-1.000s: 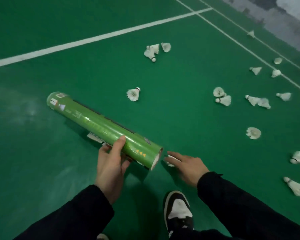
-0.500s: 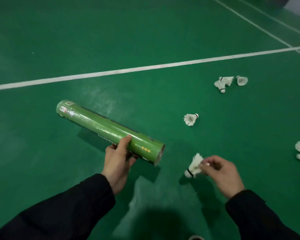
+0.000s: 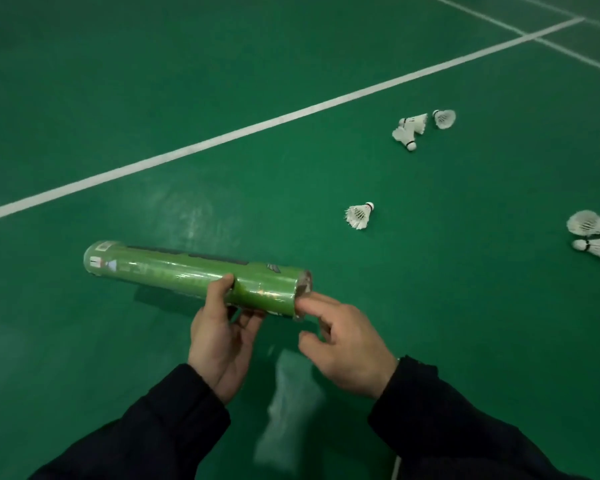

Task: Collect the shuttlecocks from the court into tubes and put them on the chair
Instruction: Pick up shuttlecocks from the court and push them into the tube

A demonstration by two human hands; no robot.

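Observation:
A green shuttlecock tube [image 3: 174, 271] hangs roughly level over the court floor, its open end to the right. My left hand [image 3: 219, 341] grips it from below near that end, thumb on top. At the tube's mouth is my right hand [image 3: 347, 344], index finger touching the rim, the other fingers loosely bent with nothing visible in them. One white shuttlecock [image 3: 359, 216] lies on the floor beyond the tube. Three more [image 3: 409, 129] lie farther back, and two [image 3: 591, 233] at the right edge.
The green court floor [image 3: 84, 98] spreads all around, crossed by a white line [image 3: 222, 136] behind the tube. More lines meet at the top right. A pale blurred patch shows on the floor below my hands.
My right hand carried the picked-up shuttlecock to the tube's open end; the shuttlecock is no longer visible. The tube swung to lie more level. The view shifted.

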